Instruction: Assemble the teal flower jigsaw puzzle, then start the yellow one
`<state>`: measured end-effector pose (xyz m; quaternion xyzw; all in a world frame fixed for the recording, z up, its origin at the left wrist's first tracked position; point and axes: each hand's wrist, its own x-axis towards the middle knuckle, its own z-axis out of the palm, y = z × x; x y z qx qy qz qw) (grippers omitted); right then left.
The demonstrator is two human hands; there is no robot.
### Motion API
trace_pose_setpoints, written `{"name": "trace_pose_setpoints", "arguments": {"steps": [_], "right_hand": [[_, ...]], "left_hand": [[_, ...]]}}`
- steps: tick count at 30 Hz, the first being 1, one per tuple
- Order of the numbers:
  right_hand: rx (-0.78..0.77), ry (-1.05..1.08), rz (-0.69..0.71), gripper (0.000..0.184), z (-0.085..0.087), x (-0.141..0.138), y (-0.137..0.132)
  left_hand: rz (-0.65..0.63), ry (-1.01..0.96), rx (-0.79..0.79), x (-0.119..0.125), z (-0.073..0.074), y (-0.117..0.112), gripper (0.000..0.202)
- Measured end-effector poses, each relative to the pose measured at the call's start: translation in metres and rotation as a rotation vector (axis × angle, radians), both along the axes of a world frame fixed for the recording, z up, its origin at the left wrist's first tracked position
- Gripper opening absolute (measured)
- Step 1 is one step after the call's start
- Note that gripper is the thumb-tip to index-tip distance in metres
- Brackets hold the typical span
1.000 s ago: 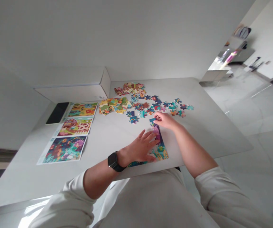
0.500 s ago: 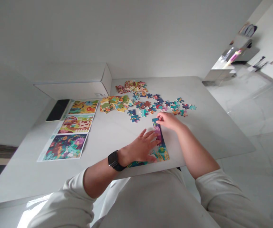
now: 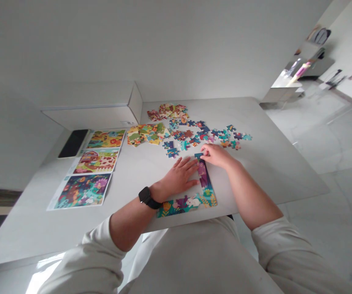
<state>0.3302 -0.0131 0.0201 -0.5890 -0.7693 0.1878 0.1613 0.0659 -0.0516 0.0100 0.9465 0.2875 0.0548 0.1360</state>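
Observation:
An L-shaped run of joined puzzle pieces (image 3: 191,202) lies at the near edge of the white table (image 3: 274,163). My left hand (image 3: 179,176), with a black watch on its wrist, rests flat and open beside the upright strip of that run. My right hand (image 3: 215,154) pinches a blue puzzle piece (image 3: 198,155) at the top end of the strip. Just beyond the hands lies a scatter of loose blue and teal pieces (image 3: 206,136).
Piles of yellow-green pieces (image 3: 147,134) and reddish pieces (image 3: 168,111) lie further back. Three picture cards (image 3: 94,167) lie in a row at the left, beside a black phone (image 3: 73,143) and an open white box (image 3: 102,108).
My left hand slid up and away from the lower row, uncovering those joined pieces. My right hand stayed at the top of the strip.

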Motion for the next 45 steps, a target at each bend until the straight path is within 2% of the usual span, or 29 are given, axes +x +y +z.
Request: {"name": "trace_pose_setpoints", "arguments": {"steps": [10,14,16,19,21,23,27,30,35,40,43,45], "right_hand": [[-0.086,0.070,0.003,0.017,-0.002,0.001,0.003],[-0.092,0.111,0.013,0.017,0.002,0.001,0.002],[-0.067,0.127,-0.009,0.016,0.004,0.003,0.002],[-0.003,0.147,-0.053,0.013,0.006,0.004,0.003],[0.021,0.154,-0.071,0.012,0.005,0.005,0.003],[0.028,0.150,-0.076,0.011,0.002,0.006,0.005],[0.041,0.139,-0.069,0.013,-0.003,0.008,0.007],[0.061,0.151,-0.064,0.015,-0.004,0.008,0.007],[0.080,0.131,-0.052,0.017,-0.001,0.006,0.005],[0.082,0.124,-0.048,0.020,-0.004,0.005,0.005],[0.081,0.127,-0.047,0.020,-0.007,0.006,0.006],[0.080,0.140,-0.047,0.020,-0.007,0.008,0.006]], "left_hand": [[-0.005,-0.052,-0.068,0.002,-0.001,0.002,0.070],[0.006,-0.146,-0.066,-0.004,0.003,0.008,0.064],[0.092,-0.234,-0.017,-0.015,0.009,0.019,0.054],[0.361,-0.321,0.063,-0.040,0.016,0.045,0.034],[0.506,-0.320,0.073,-0.058,0.015,0.062,0.027],[0.556,-0.293,0.045,-0.070,0.009,0.074,0.025],[0.578,-0.202,0.050,-0.074,-0.007,0.080,0.023],[0.600,-0.162,0.067,-0.068,-0.012,0.077,0.023],[0.642,-0.129,0.055,-0.064,-0.007,0.072,0.033],[0.621,-0.129,0.013,-0.064,0.000,0.068,0.034],[0.584,-0.198,-0.022,-0.063,0.004,0.066,0.031],[0.540,-0.301,-0.100,-0.060,0.005,0.065,0.030]]}}
